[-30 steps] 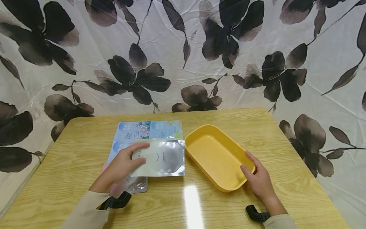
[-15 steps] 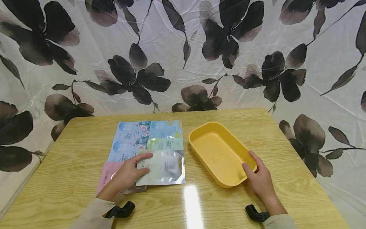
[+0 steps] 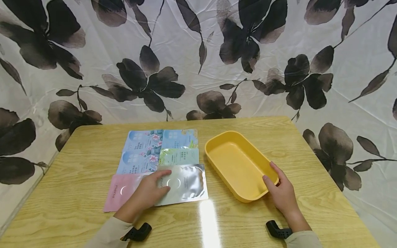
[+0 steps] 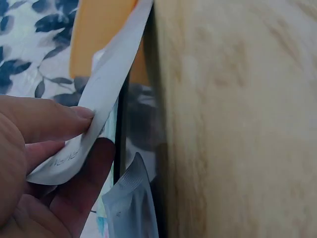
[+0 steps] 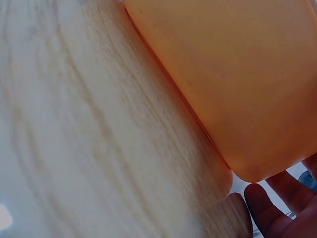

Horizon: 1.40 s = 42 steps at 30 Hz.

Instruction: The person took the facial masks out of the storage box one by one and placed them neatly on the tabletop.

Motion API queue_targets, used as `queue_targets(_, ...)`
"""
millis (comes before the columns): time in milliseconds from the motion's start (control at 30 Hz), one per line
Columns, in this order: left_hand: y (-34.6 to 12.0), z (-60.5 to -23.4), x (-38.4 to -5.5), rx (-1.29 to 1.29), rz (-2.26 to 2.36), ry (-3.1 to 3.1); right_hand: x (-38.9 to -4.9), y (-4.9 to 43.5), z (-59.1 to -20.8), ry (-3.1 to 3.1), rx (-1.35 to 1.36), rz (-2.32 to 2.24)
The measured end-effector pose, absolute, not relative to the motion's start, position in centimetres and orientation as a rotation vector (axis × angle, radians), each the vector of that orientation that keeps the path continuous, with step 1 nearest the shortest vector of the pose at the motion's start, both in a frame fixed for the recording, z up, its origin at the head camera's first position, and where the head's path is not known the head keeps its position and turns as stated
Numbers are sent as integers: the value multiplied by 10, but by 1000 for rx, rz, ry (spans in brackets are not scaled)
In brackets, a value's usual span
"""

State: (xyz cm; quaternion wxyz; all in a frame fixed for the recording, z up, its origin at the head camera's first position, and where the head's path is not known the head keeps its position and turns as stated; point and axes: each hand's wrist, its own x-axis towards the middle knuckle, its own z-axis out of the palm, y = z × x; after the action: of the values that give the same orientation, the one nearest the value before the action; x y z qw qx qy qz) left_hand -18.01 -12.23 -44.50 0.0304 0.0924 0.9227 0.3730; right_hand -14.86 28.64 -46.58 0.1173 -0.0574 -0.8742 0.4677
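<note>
My left hand [image 3: 148, 191] pinches a pale green and silver sheet mask packet [image 3: 183, 184] near its left end. In the left wrist view the packet [image 4: 106, 96] bends between the thumb and fingers, and the table lies beyond. A pink sheet mask packet [image 3: 119, 191] lies to the left, partly under that hand. Behind are blue sheet mask packets [image 3: 134, 163] and a green one [image 3: 180, 156], laid close together. My right hand [image 3: 281, 193] holds the near right corner of a yellow tray [image 3: 237, 165], thumb over the rim. The right wrist view shows the tray's outer side [image 5: 233, 84].
All of this is on a light wooden table [image 3: 173, 227]. A floral cloth [image 3: 198, 62] hangs behind the table's back edge. Each wrist wears a black device, such as the left one [image 3: 139, 231].
My left hand has brought the pale green packet toward the front and slightly right, uncovering the green packet and more of the pink one. The tray has shifted slightly right and back.
</note>
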Motion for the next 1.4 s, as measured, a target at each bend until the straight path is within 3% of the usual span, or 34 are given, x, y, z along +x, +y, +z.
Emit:
queue_targets(633, -123, -445, -185, 486, 863, 2993, -150, 288, -466, -2577, -161, 1351)
queue_targets(1400, -136, -450, -186, 336, 830, 3032, -149, 288, -467, -2580, -150, 1362)
